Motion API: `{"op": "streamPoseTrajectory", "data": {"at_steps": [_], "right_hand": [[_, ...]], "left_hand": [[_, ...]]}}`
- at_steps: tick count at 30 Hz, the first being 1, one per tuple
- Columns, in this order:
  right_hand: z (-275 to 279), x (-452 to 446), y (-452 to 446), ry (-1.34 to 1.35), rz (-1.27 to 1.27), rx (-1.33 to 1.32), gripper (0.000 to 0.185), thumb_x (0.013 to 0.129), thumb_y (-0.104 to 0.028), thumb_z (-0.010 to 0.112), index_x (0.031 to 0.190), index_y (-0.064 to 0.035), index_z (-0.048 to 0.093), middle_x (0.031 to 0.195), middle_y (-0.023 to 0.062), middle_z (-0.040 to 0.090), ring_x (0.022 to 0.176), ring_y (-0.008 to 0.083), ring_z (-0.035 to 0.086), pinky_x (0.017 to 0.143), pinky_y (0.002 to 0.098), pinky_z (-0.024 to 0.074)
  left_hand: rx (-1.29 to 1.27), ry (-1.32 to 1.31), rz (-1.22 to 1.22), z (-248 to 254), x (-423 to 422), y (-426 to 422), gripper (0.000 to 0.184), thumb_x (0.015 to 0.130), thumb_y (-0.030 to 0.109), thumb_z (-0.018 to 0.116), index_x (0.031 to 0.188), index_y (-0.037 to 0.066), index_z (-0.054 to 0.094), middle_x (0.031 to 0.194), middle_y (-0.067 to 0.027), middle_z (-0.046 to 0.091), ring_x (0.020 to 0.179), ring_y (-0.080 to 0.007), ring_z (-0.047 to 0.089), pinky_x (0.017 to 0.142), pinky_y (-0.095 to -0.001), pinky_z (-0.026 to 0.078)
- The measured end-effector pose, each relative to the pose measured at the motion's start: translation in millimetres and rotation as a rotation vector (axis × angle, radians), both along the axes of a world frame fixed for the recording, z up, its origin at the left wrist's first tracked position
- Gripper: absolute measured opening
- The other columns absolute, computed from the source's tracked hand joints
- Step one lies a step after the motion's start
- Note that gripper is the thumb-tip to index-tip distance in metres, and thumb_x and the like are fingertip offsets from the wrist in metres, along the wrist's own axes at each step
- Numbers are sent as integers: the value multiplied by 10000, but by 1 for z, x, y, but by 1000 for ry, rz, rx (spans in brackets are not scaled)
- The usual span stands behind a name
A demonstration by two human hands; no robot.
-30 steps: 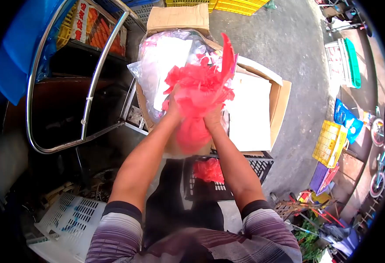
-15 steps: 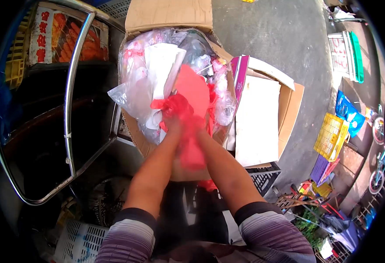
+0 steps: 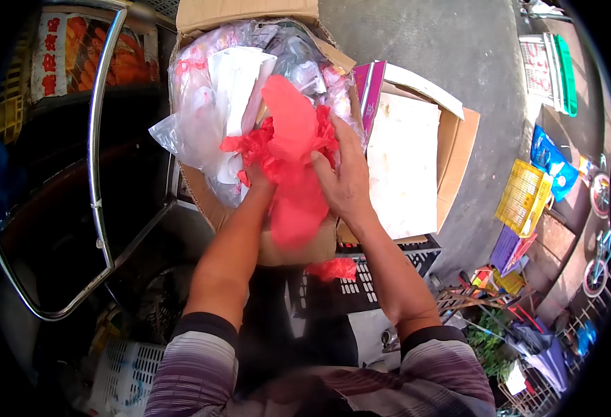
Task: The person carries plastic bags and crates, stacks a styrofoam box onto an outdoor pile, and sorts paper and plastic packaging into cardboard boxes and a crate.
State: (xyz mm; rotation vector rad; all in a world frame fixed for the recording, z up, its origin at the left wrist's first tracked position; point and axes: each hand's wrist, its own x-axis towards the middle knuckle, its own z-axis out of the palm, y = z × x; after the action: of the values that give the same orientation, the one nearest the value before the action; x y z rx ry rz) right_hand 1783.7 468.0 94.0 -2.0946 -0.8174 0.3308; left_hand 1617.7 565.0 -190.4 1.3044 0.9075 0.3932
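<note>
A bunch of red plastic bags [image 3: 295, 139] is between my hands, over the front of a cardboard box [image 3: 284, 251] filled with clear plastic bags and white paper. My left hand [image 3: 259, 182] is closed at the lower left of the bunch, its fingers mostly hidden by the red plastic. My right hand [image 3: 345, 174] is at the right side, thumb and fingers apart, touching the red plastic's edge. Part of the red plastic hangs down, blurred. Another red piece [image 3: 332, 269] lies below on a black crate [image 3: 364, 278].
A second carton [image 3: 458, 149] holding a white board [image 3: 404, 163] stands at the right. Metal tubing [image 3: 95, 153] curves on the left. A white basket [image 3: 123, 375] is at lower left. Yellow crate [image 3: 524, 197] and bicycles are far right.
The red plastic has moved from high above the box down over its front. My right hand has opened from around the bunch to its right side. The view has shifted.
</note>
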Motion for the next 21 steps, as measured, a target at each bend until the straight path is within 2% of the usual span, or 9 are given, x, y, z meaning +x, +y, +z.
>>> {"op": "streamPoseTrajectory", "data": {"at_steps": [5,6,8,10,12,15,16,17,21], "right_hand": [[-74,-15,11,149,276,-465,294,859,-165,622,1101,1,593,1031,238,638,928,397,657,823,471,526],[-106,-21,-2,120,280,-489,280,843,-170,621,1063,1,597,1027,242,642,914,401,660,804,480,529],[-162,-28,-20,56,302,-526,254,811,-181,620,989,0,604,1019,251,649,887,411,665,764,498,537],[-175,-15,1,79,388,-624,269,780,-155,616,989,14,612,1013,267,653,904,405,667,755,495,542],[-165,-7,-1,185,467,-752,271,772,-117,603,995,36,617,989,297,659,926,416,664,794,494,538],[-152,-12,-11,66,313,-449,262,796,-78,570,1023,43,620,1009,306,656,933,439,653,819,492,529],[-149,-8,-17,129,361,-393,280,818,-75,569,1067,45,618,1050,305,646,962,446,640,838,489,520],[-128,-4,-25,205,398,-346,298,841,-72,568,1110,46,615,1091,304,637,991,453,627,857,485,512],[12,-6,-99,230,217,-22,383,934,-152,592,1269,32,581,1114,231,670,1051,331,647,922,380,497]], "left_hand": [[140,157,-31,-64,-29,-9,541,981,343,507,1464,123,405,1471,-75,459,1360,-293,413,1156,-435,308],[145,221,38,-48,-27,-11,534,978,331,511,1458,119,410,1468,-76,460,1352,-298,421,1152,-440,314],[792,538,-92,1,-10,-19,393,923,173,501,1294,55,550,1331,-164,572,1239,-371,512,1068,-439,382],[746,700,-352,33,11,13,526,853,152,566,1367,69,490,1415,-153,504,1288,-384,478,1093,-473,368],[591,902,-739,141,42,16,659,754,94,602,1398,72,462,1460,-223,440,1340,-431,415,1111,-504,339],[1281,367,-446,129,18,23,567,806,209,651,1330,40,515,1234,-282,587,1148,-435,557,999,-511,431],[1243,374,-495,133,6,20,714,820,196,638,1464,44,371,1234,-310,571,1123,-473,553,963,-533,446],[645,736,-773,168,9,22,809,835,153,615,1537,61,225,1271,-315,531,1135,-492,530,968,-533,439],[797,306,-494,231,-22,8,493,920,125,593,1387,-5,501,1271,-264,576,1194,-395,552,1011,-421,441]]}}
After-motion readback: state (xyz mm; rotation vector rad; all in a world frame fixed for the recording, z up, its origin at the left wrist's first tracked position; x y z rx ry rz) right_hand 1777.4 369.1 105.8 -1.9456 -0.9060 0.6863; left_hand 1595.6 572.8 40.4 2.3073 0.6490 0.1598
